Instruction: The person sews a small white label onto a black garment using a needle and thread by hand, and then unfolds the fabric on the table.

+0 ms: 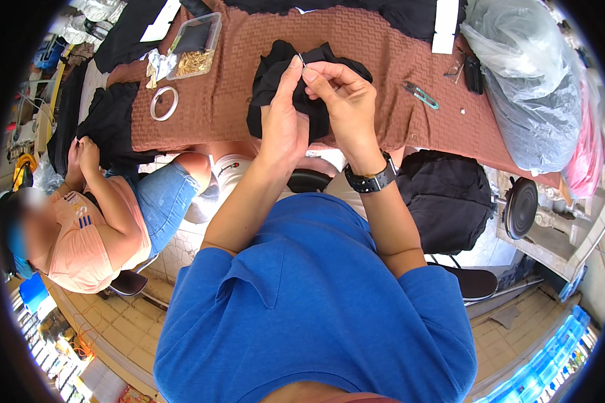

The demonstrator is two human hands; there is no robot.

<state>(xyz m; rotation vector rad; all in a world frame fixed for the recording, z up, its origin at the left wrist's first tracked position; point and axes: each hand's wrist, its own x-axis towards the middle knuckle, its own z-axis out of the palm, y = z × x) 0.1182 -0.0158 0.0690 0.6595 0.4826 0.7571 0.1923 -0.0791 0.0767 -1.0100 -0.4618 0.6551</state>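
Both hands pinching black cloth at upper centre of frame.

Left hand (284, 124) and right hand (339, 101) closed on black fabric (279, 74) and a small pin (302, 60), over brown patterned table cover (222, 101). Grey plastic bag (531, 101) at upper right; seated co-worker (94, 228) at left. Clear box of brass pins (196, 47), tape ring (164, 103), green snips (420, 94). Tiled floor below.

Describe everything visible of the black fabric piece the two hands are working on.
The black fabric piece is soft, matte, dark cloth, bunched and crumpled rather than flat. It lies on the brown patterned table covering, its lower edge hanging toward the person. The left hand grips it from below, and the right hand pinches at its top beside a small thin metal item, too small to identify.
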